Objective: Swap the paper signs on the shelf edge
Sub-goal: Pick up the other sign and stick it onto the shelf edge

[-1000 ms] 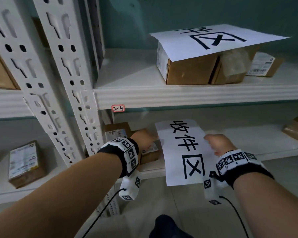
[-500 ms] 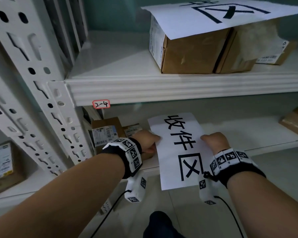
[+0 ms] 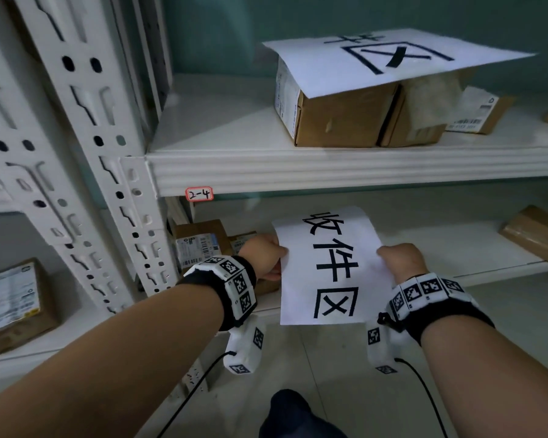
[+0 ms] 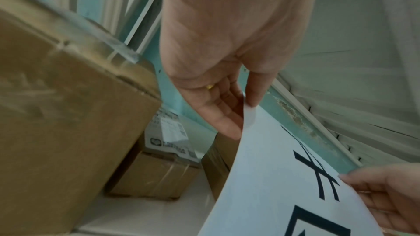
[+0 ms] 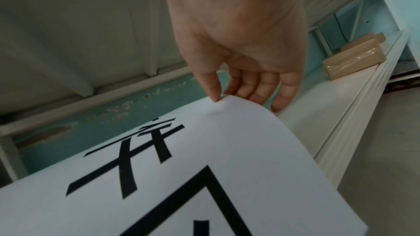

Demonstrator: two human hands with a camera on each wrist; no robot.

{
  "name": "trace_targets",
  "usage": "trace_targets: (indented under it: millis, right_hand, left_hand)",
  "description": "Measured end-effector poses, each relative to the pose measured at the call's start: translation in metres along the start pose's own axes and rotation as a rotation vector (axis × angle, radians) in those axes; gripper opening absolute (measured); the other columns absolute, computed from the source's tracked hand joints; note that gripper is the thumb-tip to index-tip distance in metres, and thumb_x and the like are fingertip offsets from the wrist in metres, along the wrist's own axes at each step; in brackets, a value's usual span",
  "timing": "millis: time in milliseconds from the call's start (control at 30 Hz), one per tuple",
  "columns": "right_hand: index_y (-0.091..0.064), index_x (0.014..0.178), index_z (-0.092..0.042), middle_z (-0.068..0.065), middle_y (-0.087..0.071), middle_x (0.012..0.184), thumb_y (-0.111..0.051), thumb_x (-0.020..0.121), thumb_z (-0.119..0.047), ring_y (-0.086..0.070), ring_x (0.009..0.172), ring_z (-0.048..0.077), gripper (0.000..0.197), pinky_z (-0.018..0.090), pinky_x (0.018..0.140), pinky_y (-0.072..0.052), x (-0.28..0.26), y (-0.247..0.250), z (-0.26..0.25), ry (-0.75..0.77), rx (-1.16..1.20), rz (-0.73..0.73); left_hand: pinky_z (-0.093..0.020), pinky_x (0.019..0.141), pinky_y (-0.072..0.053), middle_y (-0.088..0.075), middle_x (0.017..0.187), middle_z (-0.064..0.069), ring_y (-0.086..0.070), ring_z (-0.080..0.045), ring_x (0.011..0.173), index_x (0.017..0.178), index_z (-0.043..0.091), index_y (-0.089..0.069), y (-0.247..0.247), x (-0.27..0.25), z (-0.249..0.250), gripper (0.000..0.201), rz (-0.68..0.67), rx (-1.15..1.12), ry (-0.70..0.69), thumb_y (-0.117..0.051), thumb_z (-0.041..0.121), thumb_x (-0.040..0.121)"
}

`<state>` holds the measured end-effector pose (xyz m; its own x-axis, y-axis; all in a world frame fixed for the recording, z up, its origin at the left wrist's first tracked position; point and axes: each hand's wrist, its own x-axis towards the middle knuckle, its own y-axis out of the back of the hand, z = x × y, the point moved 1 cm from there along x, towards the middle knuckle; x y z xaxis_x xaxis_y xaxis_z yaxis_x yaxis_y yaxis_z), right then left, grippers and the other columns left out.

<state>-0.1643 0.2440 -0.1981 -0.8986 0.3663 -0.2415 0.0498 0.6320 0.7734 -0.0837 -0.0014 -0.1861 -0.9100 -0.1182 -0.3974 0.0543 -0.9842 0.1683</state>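
A white paper sign [image 3: 329, 267] with black characters hangs in front of the lower shelf [image 3: 487, 267], held by both hands. My left hand [image 3: 279, 257] pinches its left edge, and in the left wrist view the left hand [image 4: 240, 110] has its thumb on the sign [image 4: 272, 195] and fingers behind. My right hand [image 3: 386, 257] pinches the right edge. In the right wrist view the right hand [image 5: 227, 96] does likewise on the sign [image 5: 193, 168]. A second sign [image 3: 393, 58] lies on boxes on the upper shelf.
Cardboard boxes [image 3: 345, 121] stand on the upper shelf [image 3: 329, 172], which carries a small red-bordered label [image 3: 199, 194]. More boxes [image 3: 200, 245] sit on the lower shelf at left, another box [image 3: 535, 235] at right. Perforated white uprights [image 3: 86, 147] rise on the left.
Both hands keep their hold on the sign's edges and it has risen slightly. My head view has shifted closer to the shelves.
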Motion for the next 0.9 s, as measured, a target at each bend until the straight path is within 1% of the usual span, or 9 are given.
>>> trace_targets:
  millis: [100, 267, 400, 433, 500, 600, 700, 800, 900]
  right_hand:
    - [-0.048, 0.075, 0.003, 0.016, -0.048, 0.074, -0.052, 0.088, -0.011, -0.047, 0.073, 0.026, 0.019, 0.029, 0.066, -0.034, -0.020, 0.017, -0.004, 0.037, 0.054, 0.027]
    - [-0.045, 0.075, 0.001, 0.017, -0.046, 0.081, -0.049, 0.089, -0.006, -0.043, 0.074, 0.022, 0.016, 0.028, 0.066, -0.031, -0.062, 0.048, -0.011, 0.106, 0.068, 0.029]
    - [-0.052, 0.069, 0.001, 0.018, -0.054, 0.089, -0.051, 0.090, -0.012, -0.049, 0.082, 0.025, 0.025, 0.032, 0.074, -0.039, -0.099, 0.073, -0.010, 0.102, 0.101, 0.039]
    - [-0.055, 0.072, 0.002, 0.020, -0.057, 0.093, -0.050, 0.091, -0.014, -0.050, 0.084, 0.025, 0.026, 0.035, 0.078, -0.043, -0.109, 0.078, -0.011, 0.107, 0.100, 0.025]
    - [-0.063, 0.098, 0.010, 0.022, -0.062, 0.104, -0.051, 0.092, -0.015, -0.054, 0.089, 0.026, 0.028, 0.038, 0.092, -0.046, -0.128, 0.087, -0.011, 0.127, 0.127, 0.013]
    - [-0.056, 0.121, 0.010, 0.025, -0.059, 0.127, -0.052, 0.093, -0.016, -0.058, 0.114, 0.034, 0.038, 0.039, 0.099, -0.044, -0.155, 0.098, -0.011, 0.138, 0.171, 0.020]
    - [-0.053, 0.124, 0.011, 0.027, -0.055, 0.130, -0.052, 0.094, -0.014, -0.054, 0.120, 0.036, 0.039, 0.040, 0.101, -0.042, -0.182, 0.108, -0.015, 0.157, 0.202, 0.004]
    - [-0.054, 0.122, 0.014, 0.029, -0.055, 0.129, -0.052, 0.092, -0.010, -0.054, 0.120, 0.037, 0.038, 0.041, 0.100, -0.043, -0.202, 0.117, -0.022, 0.195, 0.238, 0.003]
    - [-0.055, 0.122, 0.014, 0.028, -0.057, 0.127, -0.054, 0.091, -0.010, -0.055, 0.118, 0.038, 0.039, 0.043, 0.101, -0.043, -0.220, 0.124, -0.027, 0.239, 0.286, 0.015]
  left_hand:
    - [-0.036, 0.074, -0.056, -0.059, 0.081, -0.009, -0.060, -0.021, 0.074, 0.080, 0.010, -0.052, 0.004, -0.021, 0.005, 0.016, 0.007, 0.047, -0.042, -0.052, 0.007, 0.095]
    - [-0.032, 0.066, -0.056, -0.059, 0.086, -0.013, -0.060, -0.024, 0.076, 0.087, 0.005, -0.052, 0.008, -0.063, 0.009, 0.008, 0.023, 0.068, -0.057, -0.054, 0.008, 0.094]
    - [-0.036, 0.066, -0.058, -0.060, 0.085, -0.015, -0.059, -0.024, 0.069, 0.076, 0.008, -0.050, 0.012, -0.100, 0.012, 0.018, 0.038, 0.123, -0.090, -0.057, 0.009, 0.091]
    - [-0.038, 0.069, -0.059, -0.061, 0.085, -0.015, -0.059, -0.023, 0.068, 0.075, 0.008, -0.051, 0.014, -0.109, 0.013, 0.017, 0.043, 0.144, -0.103, -0.057, 0.009, 0.091]
    - [-0.043, 0.077, -0.060, -0.064, 0.086, -0.014, -0.061, -0.023, 0.069, 0.080, 0.005, -0.056, 0.017, -0.127, 0.013, 0.012, 0.056, 0.175, -0.128, -0.058, 0.010, 0.091]
    - [-0.043, 0.075, -0.060, -0.065, 0.084, -0.012, -0.064, -0.023, 0.072, 0.095, 0.003, -0.059, 0.021, -0.149, 0.014, 0.009, 0.071, 0.187, -0.160, -0.057, 0.011, 0.092]
    - [-0.035, 0.067, -0.058, -0.064, 0.082, -0.011, -0.064, -0.019, 0.066, 0.096, 0.006, -0.055, 0.028, -0.177, 0.017, 0.005, 0.073, 0.141, -0.191, -0.055, 0.010, 0.093]
    - [-0.040, 0.071, -0.059, -0.067, 0.095, -0.017, -0.067, -0.023, 0.072, 0.101, 0.005, -0.057, 0.036, -0.202, 0.021, 0.009, 0.093, 0.116, -0.239, -0.055, 0.011, 0.093]
    - [-0.036, 0.064, -0.060, -0.065, 0.081, -0.010, -0.064, -0.017, 0.064, 0.092, 0.007, -0.056, 0.048, -0.222, 0.025, 0.005, 0.144, 0.098, -0.298, -0.056, 0.011, 0.093]
